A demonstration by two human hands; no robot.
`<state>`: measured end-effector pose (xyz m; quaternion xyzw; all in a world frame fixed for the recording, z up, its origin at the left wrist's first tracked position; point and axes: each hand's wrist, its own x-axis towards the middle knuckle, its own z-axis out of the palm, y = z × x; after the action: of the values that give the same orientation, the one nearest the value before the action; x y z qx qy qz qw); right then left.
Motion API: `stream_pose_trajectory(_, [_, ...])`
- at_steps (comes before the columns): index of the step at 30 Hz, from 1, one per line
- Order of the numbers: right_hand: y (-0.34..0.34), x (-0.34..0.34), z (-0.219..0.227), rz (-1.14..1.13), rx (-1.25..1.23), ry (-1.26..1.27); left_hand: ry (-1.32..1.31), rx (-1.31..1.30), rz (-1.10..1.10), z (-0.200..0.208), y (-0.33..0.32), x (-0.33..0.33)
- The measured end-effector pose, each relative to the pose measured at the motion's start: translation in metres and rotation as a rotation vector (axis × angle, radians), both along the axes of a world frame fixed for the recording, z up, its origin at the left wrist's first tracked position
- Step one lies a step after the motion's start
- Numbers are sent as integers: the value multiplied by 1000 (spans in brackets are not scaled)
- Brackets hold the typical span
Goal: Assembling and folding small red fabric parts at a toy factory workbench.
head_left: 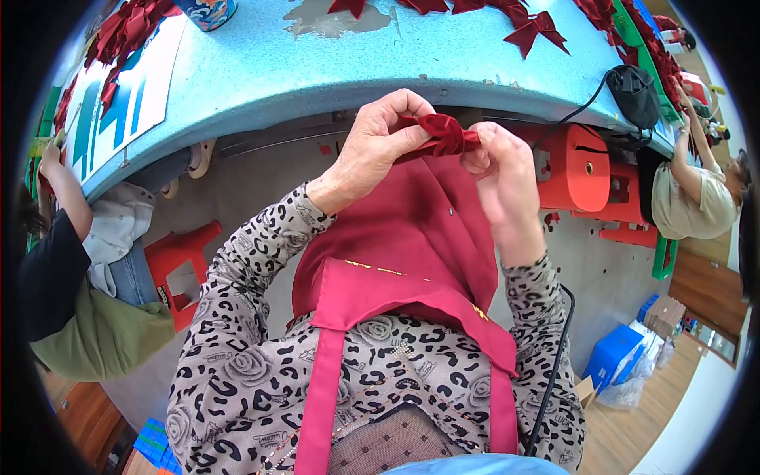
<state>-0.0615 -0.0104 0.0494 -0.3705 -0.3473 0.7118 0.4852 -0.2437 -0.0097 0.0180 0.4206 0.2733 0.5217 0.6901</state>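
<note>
Between my two hands, just off the near edge of the table, is a dark red velvet bow (445,134). My left hand (384,134) pinches its left side between thumb and fingers. At the bow's right end, the fingertips of my right hand (500,162) close on the fabric. The bow's loops and centre face up, while its ends are partly covered by my fingers. More finished-looking red bows (537,33) lie along the far side of the light blue table (317,71).
Piles of red bows (131,32) lie at the far left, near a white and teal sheet (134,103). A black pouch with a cord (633,95) sits at the table's right. Red stools (574,170) stand below. People work on both sides; blue crates (613,356) stand lower right.
</note>
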Motion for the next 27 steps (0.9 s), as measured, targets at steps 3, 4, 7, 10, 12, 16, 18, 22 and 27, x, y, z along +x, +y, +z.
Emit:
stream_pose_trajectory(3, [-16, -13, 3, -255, 1033, -736, -129, -95, -16, -2, 1, -1])
stream_pose_trajectory(4, [-5, -12, 4, -374, 1446, -894, -147, -132, -30, 1, 2, -2])
stream_pose_trajectory(7, [-10, -4, 9, -169, 855, -879, -182, -207, -53, 6, 2, -2])
stream_pose_trajectory(10, [-6, 7, 7, -64, 433, -613, -149, -140, 8, 7, 0, 2])
stream_pose_trajectory(12, [-2, 13, 4, -5, 475, -573, -145, -148, 12, 8, 0, 4])
stream_pose_trajectory(16, [5, 11, 14, -58, 489, -450, -160, -215, -1, 10, 3, 8])
stream_pose_trajectory(18, [13, 22, 8, 4, 550, -459, -206, -310, -42, 10, 6, 8])
stream_pose_trajectory(22, [19, 19, 15, 48, 868, -747, -286, -326, -162, -2, 12, 7])
stream_pose_trajectory(27, [21, 13, 8, 53, 1045, -885, -338, -366, -173, -5, 14, 7])
